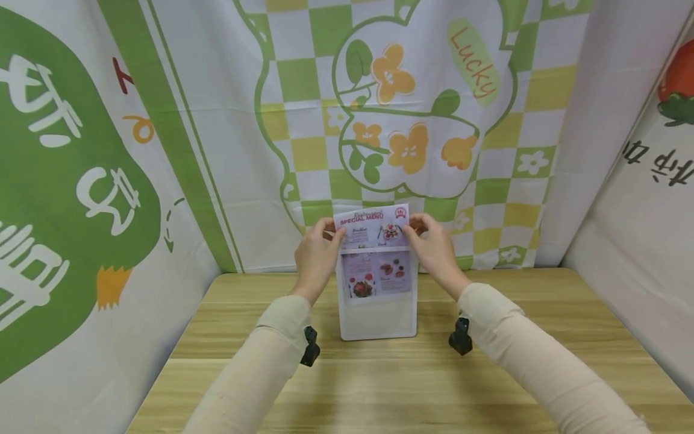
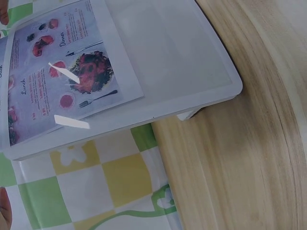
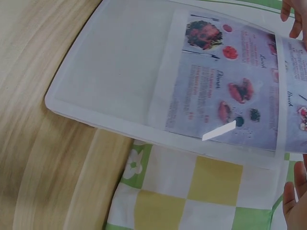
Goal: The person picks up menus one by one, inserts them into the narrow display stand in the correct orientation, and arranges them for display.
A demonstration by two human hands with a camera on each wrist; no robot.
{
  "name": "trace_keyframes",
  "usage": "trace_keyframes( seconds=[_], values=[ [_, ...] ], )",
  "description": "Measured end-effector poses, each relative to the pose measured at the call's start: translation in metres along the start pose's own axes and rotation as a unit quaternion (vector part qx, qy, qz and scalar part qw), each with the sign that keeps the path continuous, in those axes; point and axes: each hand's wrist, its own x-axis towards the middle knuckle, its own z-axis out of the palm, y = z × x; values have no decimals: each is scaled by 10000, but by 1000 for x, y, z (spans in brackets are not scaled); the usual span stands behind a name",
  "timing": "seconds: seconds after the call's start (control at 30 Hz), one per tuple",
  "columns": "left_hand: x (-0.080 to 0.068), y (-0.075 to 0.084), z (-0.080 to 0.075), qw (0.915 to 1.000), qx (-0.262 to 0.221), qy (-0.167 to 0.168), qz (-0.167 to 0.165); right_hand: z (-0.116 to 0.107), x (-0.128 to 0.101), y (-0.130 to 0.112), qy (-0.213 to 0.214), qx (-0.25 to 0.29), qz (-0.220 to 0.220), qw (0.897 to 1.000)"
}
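Note:
A printed menu sheet [image 1: 371,230] headed "SPECIAL MENU" is partly inside a white-rimmed clear display stand [image 1: 378,319], its top part sticking out above the stand's upper edge. My left hand [image 1: 318,256] pinches the sheet's left edge near the top, thumb in front. At the opposite edge my right hand [image 1: 434,247] pinches it in the same way. Through the clear front, the sheet's lower part [image 2: 62,72] shows food pictures and text. Below it the stand's pocket is bare. The stand leans back, and a small foot [image 2: 189,114] shows behind it in the left wrist view.
The stand is on a wood-grain table [image 1: 260,374]. Behind the table hangs a green, white and yellow checked cloth [image 1: 303,72] with flower prints. Printed cloth walls rise at the left [image 1: 65,181] and right [image 1: 645,199]. Black wrist cameras are strapped at both sleeves.

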Motion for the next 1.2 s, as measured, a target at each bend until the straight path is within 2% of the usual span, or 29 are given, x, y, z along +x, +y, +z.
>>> trace_keyframes(
  seconds=[0.23, 0.57, 0.93, 1.07, 1.2],
  values=[
    [-3, -3, 3, 9999, -58, -82, -41, -1, 7, -9, 89, -30, -26, 10000],
    [-2, -5, 4, 9999, 6, -97, -62, -2, 13, -16, 273, 153, -332, 9990],
    [3, -2, 1, 9997, -99, 31, 202, -2, 7, -8, 114, 104, -75, 9999],
    [2, -1, 1, 9995, -82, 89, 290, -2, 5, -4, 100, 16, -92, 9999],
    [1, -2, 1, 9996, -60, 9, 267, -2, 4, -1, 78, -85, -168, 9998]
  ],
)
